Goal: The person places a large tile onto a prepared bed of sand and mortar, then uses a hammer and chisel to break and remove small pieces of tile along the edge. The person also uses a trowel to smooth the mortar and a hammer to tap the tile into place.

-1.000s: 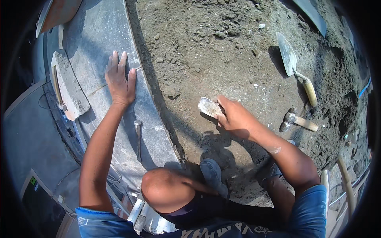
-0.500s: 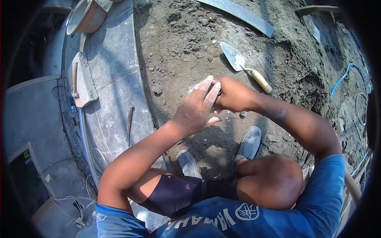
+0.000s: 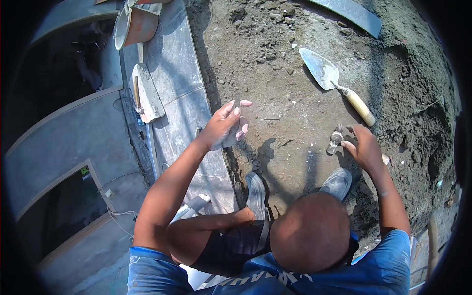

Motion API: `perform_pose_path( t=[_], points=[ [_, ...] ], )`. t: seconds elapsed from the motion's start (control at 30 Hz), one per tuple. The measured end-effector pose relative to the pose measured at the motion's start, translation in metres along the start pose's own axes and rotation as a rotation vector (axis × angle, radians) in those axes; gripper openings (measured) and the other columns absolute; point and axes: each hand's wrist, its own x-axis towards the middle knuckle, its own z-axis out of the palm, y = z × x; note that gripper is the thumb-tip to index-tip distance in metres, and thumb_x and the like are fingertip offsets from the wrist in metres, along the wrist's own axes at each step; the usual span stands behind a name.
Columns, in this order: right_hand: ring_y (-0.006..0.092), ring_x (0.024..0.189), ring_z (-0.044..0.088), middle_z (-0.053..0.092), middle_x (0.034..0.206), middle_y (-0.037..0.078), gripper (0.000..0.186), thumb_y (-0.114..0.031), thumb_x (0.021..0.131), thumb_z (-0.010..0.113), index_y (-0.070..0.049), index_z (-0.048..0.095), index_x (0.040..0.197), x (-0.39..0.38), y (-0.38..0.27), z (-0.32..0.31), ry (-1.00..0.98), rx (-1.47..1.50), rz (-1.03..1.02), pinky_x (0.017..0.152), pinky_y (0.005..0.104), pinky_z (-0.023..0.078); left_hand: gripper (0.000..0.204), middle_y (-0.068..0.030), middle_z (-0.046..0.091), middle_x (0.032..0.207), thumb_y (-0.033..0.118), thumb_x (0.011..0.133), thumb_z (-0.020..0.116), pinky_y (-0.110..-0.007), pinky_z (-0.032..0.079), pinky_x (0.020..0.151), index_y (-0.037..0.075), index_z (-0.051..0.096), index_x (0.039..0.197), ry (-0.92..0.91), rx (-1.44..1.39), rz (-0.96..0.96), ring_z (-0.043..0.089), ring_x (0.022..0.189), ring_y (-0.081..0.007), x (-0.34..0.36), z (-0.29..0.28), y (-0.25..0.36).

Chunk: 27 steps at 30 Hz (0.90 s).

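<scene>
My left hand (image 3: 223, 129), dusted with pale powder, is raised near the tile edge. Its fingers curl toward the thumb; whatever is pinched there, if anything, is too small to name. Low at the right, my right hand (image 3: 365, 147) reaches over a hammer (image 3: 336, 139) lying on the dirt. Thumb and forefinger are apart beside the steel head; the hand covers most of the handle, whose pale end shows past the wrist. Beyond it lies a pointed trowel (image 3: 320, 70) with a wooden handle. Behind my left wrist, the tip of a metal rod (image 3: 198, 131) shows on the tiles.
Grey tiles (image 3: 179, 69) border the dirt on the left. On them sit a bucket (image 3: 142, 27) and a broken slab (image 3: 152, 101) with another wooden-handled hammer (image 3: 137, 93). A flat metal strip (image 3: 351, 15) lies at the far right. Rough soil (image 3: 418, 98) rises on the right.
My hands were together in front of me and have separated. The right one has moved down and right to the hammer; the left stays raised, fingers now curled. The view has shifted.
</scene>
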Motion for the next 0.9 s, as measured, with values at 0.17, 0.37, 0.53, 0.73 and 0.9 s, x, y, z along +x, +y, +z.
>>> perform_pose_path(
  t=[0.17, 0.37, 0.53, 0.73, 0.9],
  points=[
    [0.0384, 0.107, 0.057, 0.061, 0.114, 0.017, 0.048, -0.012, 0.071, 0.083, -0.002, 0.059, 0.112, -0.029, 0.012, 0.016, -0.08, -0.235, 0.021, 0.094, 0.0459, 0.047, 0.042, -0.0146, 0.069, 0.093, 0.036, 0.109, 0.046, -0.033, 0.055, 0.066, 0.005, 0.046, 0.138, -0.01, -0.114, -0.041, 0.067, 0.071, -0.0184, -0.001, -0.013, 0.027],
    [0.041, 0.109, 0.054, 0.058, 0.116, 0.019, 0.051, -0.006, 0.071, 0.08, -0.001, 0.056, 0.116, -0.029, 0.014, 0.03, -0.051, -0.245, 0.09, 0.096, 0.0487, 0.045, 0.035, -0.0155, 0.069, 0.096, 0.028, 0.107, 0.05, -0.037, 0.059, 0.073, 0.001, 0.052, 0.129, -0.023, -0.167, -0.056, 0.071, 0.079, -0.0232, 0.018, -0.045, 0.025],
    [0.0397, 0.105, 0.055, 0.057, 0.107, 0.019, 0.044, -0.008, 0.073, 0.077, -0.002, 0.057, 0.111, -0.018, 0.026, 0.037, -0.057, -0.27, 0.106, 0.09, 0.0486, 0.046, 0.024, -0.0138, 0.066, 0.092, 0.024, 0.106, 0.051, -0.042, 0.06, 0.078, 0.004, 0.054, 0.12, 0.08, -0.312, -0.014, 0.069, 0.08, -0.0253, 0.036, -0.078, 0.021],
    [0.0486, 0.098, 0.057, 0.06, 0.102, 0.026, 0.041, -0.011, 0.079, 0.071, 0.001, 0.048, 0.112, -0.016, 0.008, 0.018, -0.392, -0.022, 0.352, 0.085, 0.0516, 0.048, 0.016, 0.0003, 0.046, 0.075, 0.023, 0.106, 0.052, -0.031, 0.042, 0.061, 0.008, 0.052, 0.1, 0.144, 0.101, -0.055, 0.047, 0.065, -0.0142, 0.035, -0.102, 0.001],
    [0.0533, 0.101, 0.056, 0.06, 0.107, 0.031, 0.044, -0.007, 0.082, 0.068, 0.002, 0.041, 0.116, -0.029, 0.0, 0.019, -0.348, 0.179, 0.433, 0.086, 0.0535, 0.047, 0.036, -0.0229, 0.057, 0.082, 0.037, 0.102, 0.057, -0.045, 0.046, 0.075, 0.001, 0.055, 0.099, 0.094, 1.262, 0.45, 0.061, 0.082, -0.0358, 0.032, -0.074, -0.042]
  ],
)
